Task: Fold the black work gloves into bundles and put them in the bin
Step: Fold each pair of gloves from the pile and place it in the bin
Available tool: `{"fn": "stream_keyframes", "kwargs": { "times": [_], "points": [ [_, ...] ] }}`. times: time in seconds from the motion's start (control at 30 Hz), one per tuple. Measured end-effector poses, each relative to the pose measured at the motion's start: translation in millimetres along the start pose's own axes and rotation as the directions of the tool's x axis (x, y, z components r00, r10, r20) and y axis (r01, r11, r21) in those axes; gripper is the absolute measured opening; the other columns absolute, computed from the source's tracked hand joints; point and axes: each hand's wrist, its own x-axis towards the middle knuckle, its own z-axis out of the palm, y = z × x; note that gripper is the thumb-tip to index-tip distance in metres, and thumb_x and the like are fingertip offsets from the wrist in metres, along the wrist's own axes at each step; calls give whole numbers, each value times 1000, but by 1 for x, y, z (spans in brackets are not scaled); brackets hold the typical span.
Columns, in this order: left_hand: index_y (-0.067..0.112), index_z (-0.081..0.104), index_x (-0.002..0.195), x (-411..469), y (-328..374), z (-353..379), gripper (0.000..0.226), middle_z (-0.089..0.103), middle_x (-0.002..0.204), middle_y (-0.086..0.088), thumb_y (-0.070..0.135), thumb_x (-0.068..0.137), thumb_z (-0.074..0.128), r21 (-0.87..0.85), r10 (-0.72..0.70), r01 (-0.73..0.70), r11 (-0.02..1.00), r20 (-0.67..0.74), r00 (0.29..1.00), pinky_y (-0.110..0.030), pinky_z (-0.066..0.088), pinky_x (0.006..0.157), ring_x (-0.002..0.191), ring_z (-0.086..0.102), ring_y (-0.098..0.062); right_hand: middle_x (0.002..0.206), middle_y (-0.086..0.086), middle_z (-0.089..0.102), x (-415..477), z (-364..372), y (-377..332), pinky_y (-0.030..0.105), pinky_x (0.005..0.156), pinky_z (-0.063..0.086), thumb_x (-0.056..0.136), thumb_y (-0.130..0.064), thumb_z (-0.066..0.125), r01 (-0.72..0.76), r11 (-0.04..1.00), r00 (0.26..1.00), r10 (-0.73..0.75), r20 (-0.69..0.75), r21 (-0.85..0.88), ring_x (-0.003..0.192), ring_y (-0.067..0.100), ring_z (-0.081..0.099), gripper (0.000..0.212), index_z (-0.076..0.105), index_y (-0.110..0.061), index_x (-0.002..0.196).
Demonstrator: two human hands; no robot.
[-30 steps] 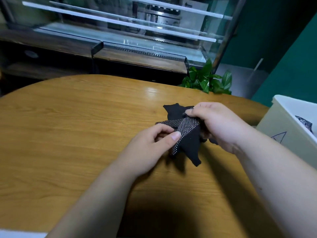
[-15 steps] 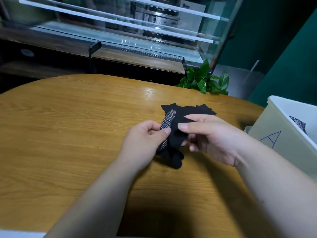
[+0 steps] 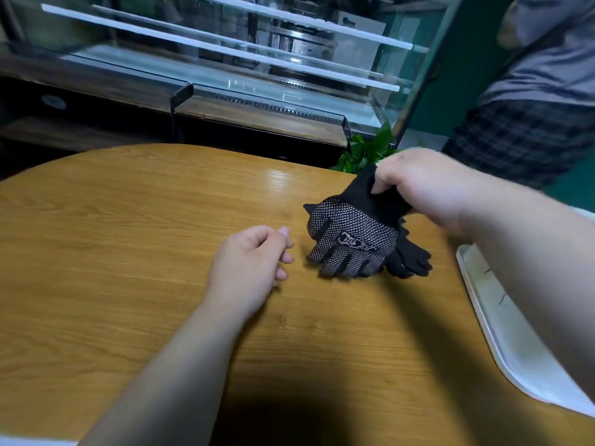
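A pair of black work gloves [image 3: 351, 243] with white grip dots hangs by the cuffs, and the fingertips touch the wooden table [image 3: 128, 236]. The plain black fingers of the second glove [image 3: 410, 260] stick out behind the dotted one. My right hand [image 3: 428, 188] grips the cuffs from above. To the left of the gloves, my left hand [image 3: 248, 272] rests on the table. Its fingers are loosely curled and hold nothing. The white bin [image 3: 484, 317] stands at the right edge of the table, partly hidden by my right forearm.
A green potted plant [image 3: 363, 152] stands just beyond the table's far edge. A glass display counter [image 3: 225, 75] runs along the back. Another person in a grey top and checked trousers [image 3: 534, 107] stands at the far right.
My left hand has let go of the glove and dropped to the table. My right hand has lifted the gloves by the cuffs and moved right. Another person has come into view.
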Motion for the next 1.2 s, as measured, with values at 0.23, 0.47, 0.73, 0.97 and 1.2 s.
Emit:
{"fn": "stream_keyframes", "kwargs": {
  "times": [0.23, 0.47, 0.73, 0.97, 1.2],
  "points": [
    [28, 72, 74, 0, 2, -4, 27, 71, 70, 3, 36, 96, 57, 15, 27, -27, 1000, -14, 1000, -39, 50, 64, 58, 62, -16, 65, 10, 41, 7, -11, -18, 34, 58, 32, 86, -12, 53, 166, 945, 983, -180, -25, -283, 61, 21, 37, 19, 61, 5, 80],
    [19, 71, 73, -1, 7, -10, 29, 71, 70, 0, 29, 96, 58, 13, 56, -55, 998, -61, 997, -36, 48, 64, 56, 60, -16, 90, -10, 62, -51, 35, 10, 27, 74, 51, 88, -28, 54, 455, 794, 886, -355, 299, -404, 83, 9, 61, 22, 74, -31, 96],
    [24, 71, 76, -9, 5, -7, 27, 73, 75, 6, 30, 97, 55, 216, 104, -116, 970, 64, 992, -35, 52, 69, 59, 65, -13, 106, -17, 60, -103, 89, 50, 32, 85, 52, 91, -49, 59, 586, 716, 699, -210, 684, -379, 98, 5, 55, 33, 63, -37, 121],
    [28, 70, 78, -16, 0, -2, 20, 71, 70, 5, 37, 91, 59, 455, 139, -222, 862, 209, 968, -45, 55, 70, 67, 65, -20, 101, -18, 56, -96, 91, 66, 28, 80, 48, 92, -39, 61, 592, 691, 750, -281, 599, -416, 96, 4, 51, 17, 64, -35, 108],
    [29, 68, 75, -9, -4, -1, 19, 69, 69, 8, 35, 91, 59, 512, 121, -202, 835, 187, 975, -43, 54, 70, 68, 65, -16, 83, -15, 66, -65, 77, 68, 31, 77, 52, 90, -44, 63, 426, 843, 862, -269, 430, -328, 83, 4, 60, 16, 69, -30, 86]
  ]
}}
